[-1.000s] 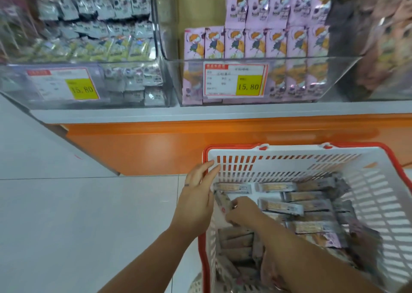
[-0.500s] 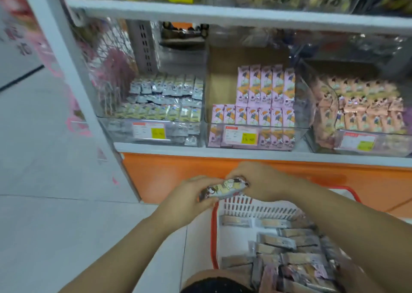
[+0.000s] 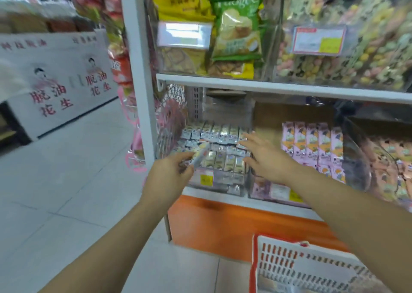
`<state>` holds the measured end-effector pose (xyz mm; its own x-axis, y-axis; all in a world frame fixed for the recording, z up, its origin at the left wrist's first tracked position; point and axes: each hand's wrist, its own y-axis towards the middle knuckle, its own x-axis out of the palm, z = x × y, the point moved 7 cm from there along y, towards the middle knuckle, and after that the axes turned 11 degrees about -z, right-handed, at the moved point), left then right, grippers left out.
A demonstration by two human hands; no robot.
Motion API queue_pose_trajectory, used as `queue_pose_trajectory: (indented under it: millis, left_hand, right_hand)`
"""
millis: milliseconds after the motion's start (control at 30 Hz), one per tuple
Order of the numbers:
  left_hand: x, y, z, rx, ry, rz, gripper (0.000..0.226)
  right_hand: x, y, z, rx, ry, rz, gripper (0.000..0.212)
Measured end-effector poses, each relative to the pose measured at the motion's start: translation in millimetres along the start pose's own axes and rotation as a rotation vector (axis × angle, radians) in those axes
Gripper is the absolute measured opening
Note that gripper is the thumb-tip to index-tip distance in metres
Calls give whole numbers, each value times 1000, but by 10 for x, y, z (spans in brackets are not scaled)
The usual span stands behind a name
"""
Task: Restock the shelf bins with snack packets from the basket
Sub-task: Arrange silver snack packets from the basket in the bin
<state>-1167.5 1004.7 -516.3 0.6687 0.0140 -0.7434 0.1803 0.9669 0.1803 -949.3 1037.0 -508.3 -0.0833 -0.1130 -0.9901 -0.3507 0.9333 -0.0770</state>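
My left hand holds a slim snack packet over the front edge of the clear left shelf bin, which is filled with rows of silver and green packets. Its fingers curl round the packet's near end. My right hand reaches out over the same bin with fingers spread and straight, touching the packets near the bin's right side. The white basket with a red rim stands on the floor at the lower right, mostly cut off by the frame.
A bin of pink packets sits right of the left bin, and another bin lies further right. Bagged snacks fill the shelf above. A white upright post borders the shelf on the left. Tiled floor lies left.
Both hands have risen from the basket to the left bin. The packet held between both hands is now in my left hand alone; my right hand has let go and spread open.
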Motion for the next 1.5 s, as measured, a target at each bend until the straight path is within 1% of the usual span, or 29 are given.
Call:
queue_pose_trajectory:
  millis: [100,167,233,333,400,500,533,567,633,733,800,1067,1200,1267,1333,1500]
  left_hand:
    - [-114,406,-28,-52,198,49,34]
    - [-135,707,-68,-90,375,43,28]
    - [-118,987,-129,-136,551,10,23]
    - [-27,1321,-159,-173,807,-51,21]
    - [48,1485,-136,-159,943,-74,24]
    - [158,1671,-142,-132,1087,-99,27]
    - [204,1712,-156,-130,1116,-118,28]
    - [252,1741,-165,-134,1136,-138,28]
    - [322,1802,-173,-147,1157,-156,28]
    - [327,1889,-184,-163,1159,-126,20]
    - [324,1921,-224,-174,1190,-113,22]
    - [462,1974,-416,-111,1294,-141,57]
    - [515,2035,-486,-85,1309,-208,63]
    - [533,2071,-468,-75,1265,-256,61]
    - [585,2054,-421,-72,1167,-321,65]
    - [850,2030,-395,5,761,-399,93]
  right_hand:
    - [85,204,114,59,-118,-38,51]
    - [35,308,118,63,-206,15,52]
    - [-72,397,141,61,-245,76,52]
    - [-146,504,188,32,-242,117,52]
    - [-117,522,188,4,-211,174,51]
    - [-60,508,219,-7,-101,249,66]
    - [-56,507,233,-8,-66,258,65]
    - [-56,507,246,-7,-44,260,61]
    - [-54,517,256,-12,-18,262,55]
    - [-38,529,264,-30,2,287,69]
    - [-30,529,279,-30,15,303,71]
    - [-24,520,272,-41,66,325,67]
    - [-34,505,263,-43,75,354,65]
    - [-31,498,259,-41,85,357,65]
    - [-38,493,247,-41,94,367,65]
    - [-44,480,229,-49,90,385,63]
